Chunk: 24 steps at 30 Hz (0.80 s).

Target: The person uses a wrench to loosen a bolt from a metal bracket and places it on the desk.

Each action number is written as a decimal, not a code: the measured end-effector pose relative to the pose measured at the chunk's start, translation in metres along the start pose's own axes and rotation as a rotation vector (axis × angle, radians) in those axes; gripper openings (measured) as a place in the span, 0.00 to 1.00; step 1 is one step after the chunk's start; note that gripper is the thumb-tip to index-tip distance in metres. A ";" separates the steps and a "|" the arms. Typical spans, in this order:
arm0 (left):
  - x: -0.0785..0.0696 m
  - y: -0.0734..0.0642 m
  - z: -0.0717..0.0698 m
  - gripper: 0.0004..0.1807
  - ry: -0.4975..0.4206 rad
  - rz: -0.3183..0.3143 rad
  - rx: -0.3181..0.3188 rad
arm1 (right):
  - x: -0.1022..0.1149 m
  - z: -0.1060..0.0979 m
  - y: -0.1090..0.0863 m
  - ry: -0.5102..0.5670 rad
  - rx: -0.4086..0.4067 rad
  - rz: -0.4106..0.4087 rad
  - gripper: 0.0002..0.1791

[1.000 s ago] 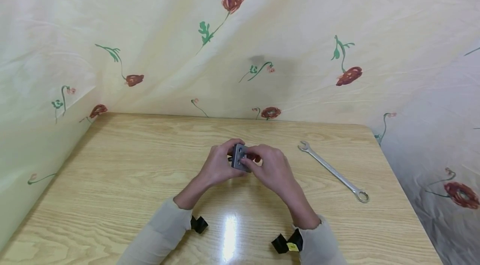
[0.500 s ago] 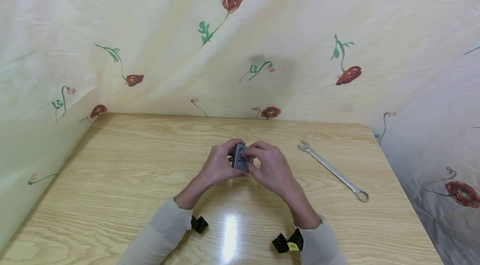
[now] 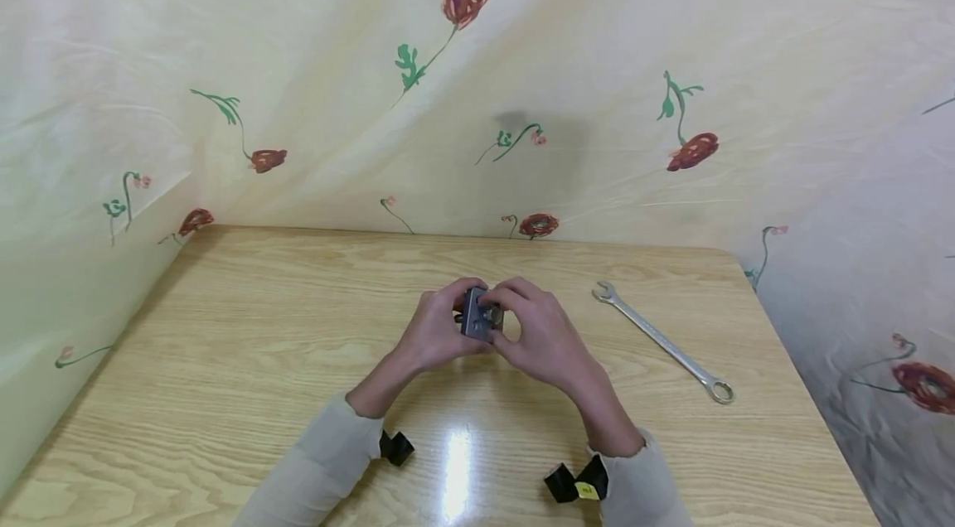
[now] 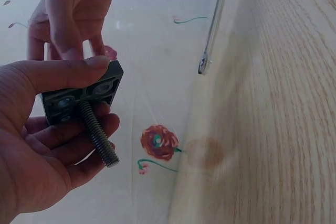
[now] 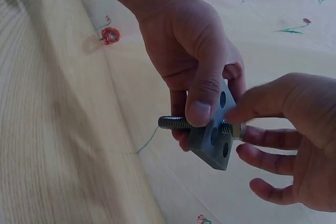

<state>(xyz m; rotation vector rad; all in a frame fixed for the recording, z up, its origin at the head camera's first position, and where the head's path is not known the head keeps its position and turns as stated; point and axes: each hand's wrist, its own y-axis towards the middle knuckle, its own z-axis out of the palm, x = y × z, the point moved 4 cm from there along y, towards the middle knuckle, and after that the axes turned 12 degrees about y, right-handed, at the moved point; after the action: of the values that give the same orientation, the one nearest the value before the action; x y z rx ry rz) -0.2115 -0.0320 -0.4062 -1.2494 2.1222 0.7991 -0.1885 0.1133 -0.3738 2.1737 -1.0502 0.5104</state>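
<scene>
My left hand grips a small dark-grey metal plate with several holes, its thumb lying on the ribbed side in the left wrist view. A long threaded bolt passes through the plate and sticks far out of that side. On the opposite face, the bolt head stands a little off the plate, with some thread showing between. My right hand has its fingertips around this head, one blurred digit at the thread and another finger against the head's end. Both hands hold the work above the table.
A silver combination wrench lies slanted on the wood-grain table, to the right of my hands. A flower-patterned cloth hangs behind the table and along both sides. Black camera mounts sit at both wrists.
My right fingers have shifted about the bolt head, which now shows between them in the head view. My left hand and the plate have stayed in place; the wrench has not moved.
</scene>
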 end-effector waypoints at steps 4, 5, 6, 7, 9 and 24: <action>0.000 0.001 -0.001 0.36 0.005 -0.013 -0.008 | -0.004 -0.002 0.000 0.004 -0.004 0.123 0.20; 0.000 0.001 -0.001 0.36 0.007 -0.018 -0.009 | -0.005 -0.002 0.000 0.008 -0.007 0.159 0.19; 0.001 0.001 -0.001 0.36 0.009 -0.023 -0.009 | -0.006 -0.002 0.000 0.014 -0.009 0.191 0.19; 0.001 0.001 -0.001 0.36 0.009 -0.028 -0.009 | -0.007 -0.001 0.000 0.019 -0.013 0.221 0.18; 0.001 0.001 0.000 0.36 0.008 -0.035 -0.005 | -0.008 -0.001 0.001 0.023 -0.022 0.264 0.16; -0.001 0.001 -0.002 0.36 0.032 -0.014 -0.011 | -0.001 0.002 0.002 -0.003 -0.086 0.126 0.10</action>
<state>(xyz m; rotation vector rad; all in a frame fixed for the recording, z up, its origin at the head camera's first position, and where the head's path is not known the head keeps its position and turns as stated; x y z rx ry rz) -0.2124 -0.0325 -0.4033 -1.2894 2.1349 0.7910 -0.1907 0.1115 -0.3753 2.0437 -1.1949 0.5094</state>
